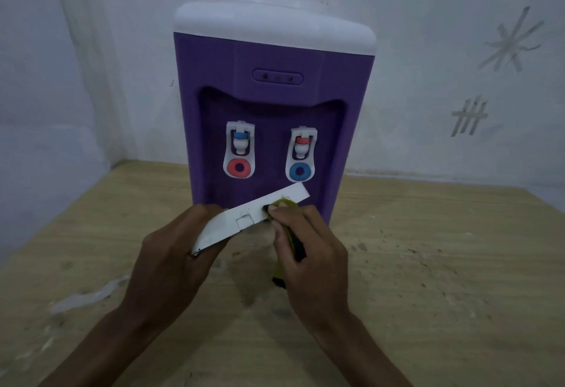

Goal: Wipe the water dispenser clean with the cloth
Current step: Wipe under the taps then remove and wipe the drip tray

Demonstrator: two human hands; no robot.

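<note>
A purple water dispenser [269, 87] with a white top stands on a wooden table [443, 264] against the wall. Two white taps hang in its recess, a left tap [240, 149] with a red ring and a right tap [301, 156] with a blue ring. In front of its base, my left hand [171, 252] grips a white flat drip tray [253, 214], tilted up to the right. My right hand [308, 246] grips a yellow-green and dark cloth [286, 203] and presses it on the tray's upper surface. Most of the cloth is hidden under my fingers.
The tabletop is stained, with dark specks on the right and a pale smear [88, 295] at the left. White walls close in behind and to the left. Tape marks [510, 41] stick to the right wall.
</note>
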